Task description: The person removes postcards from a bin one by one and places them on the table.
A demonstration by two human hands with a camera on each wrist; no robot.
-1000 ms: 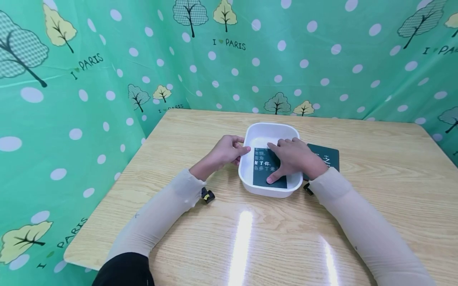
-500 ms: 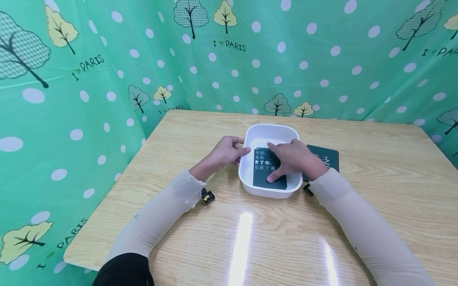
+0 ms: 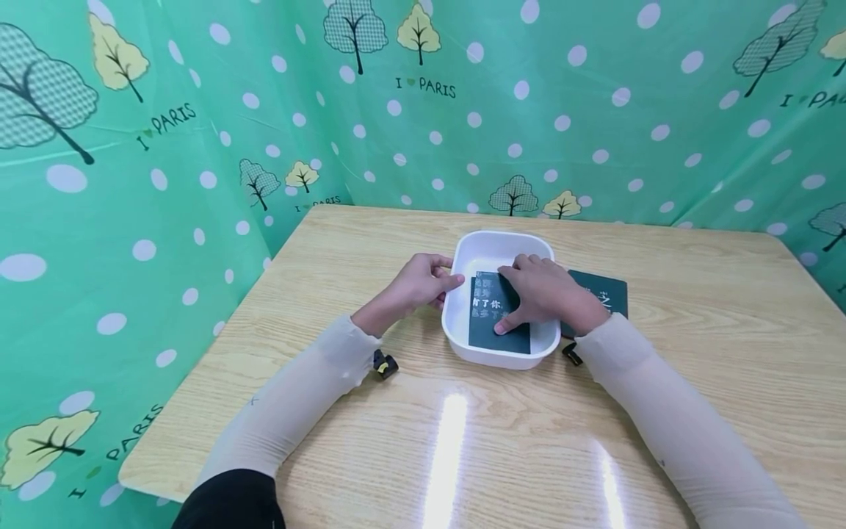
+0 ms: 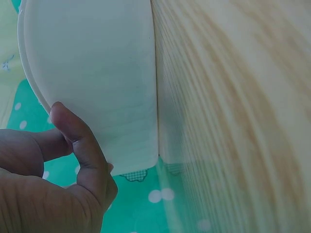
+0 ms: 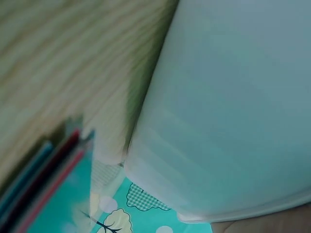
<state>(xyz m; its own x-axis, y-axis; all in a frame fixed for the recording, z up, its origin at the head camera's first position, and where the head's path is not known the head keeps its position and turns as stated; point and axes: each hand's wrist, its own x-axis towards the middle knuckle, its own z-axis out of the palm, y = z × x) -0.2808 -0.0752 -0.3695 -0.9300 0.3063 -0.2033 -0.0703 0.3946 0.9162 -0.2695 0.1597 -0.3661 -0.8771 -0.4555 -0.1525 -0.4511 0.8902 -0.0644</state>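
A white plastic tub (image 3: 456, 334) with rounded corners stands on the table. My left hand (image 3: 423, 279) pinches its left rim, thumb over the edge; the left wrist view shows curled fingers against the tub wall (image 4: 107, 82). Inside lies a dark green notebook (image 3: 499, 339) with white lettering, slightly offset on another dark layer below. My right hand (image 3: 542, 294) reaches over the right rim and grips the notebook, thumb on the cover and fingers bent at the far edge; those fingertips are hidden. In the right wrist view the tub wall (image 5: 218, 121) covers most of the hand.
Right of the tub lies another dark green notebook (image 3: 604, 290), partly behind my right wrist; its side appears as several stacked edges (image 5: 53, 179). Small black pieces (image 3: 385, 365) sit by both cuffs. A green patterned curtain (image 3: 396, 147) hangs behind the wooden table (image 3: 370, 463).
The upper notebook has shifted slightly toward the far side with my right hand, uncovering the edge of the layer below. My left hand stays at the tub's rim.
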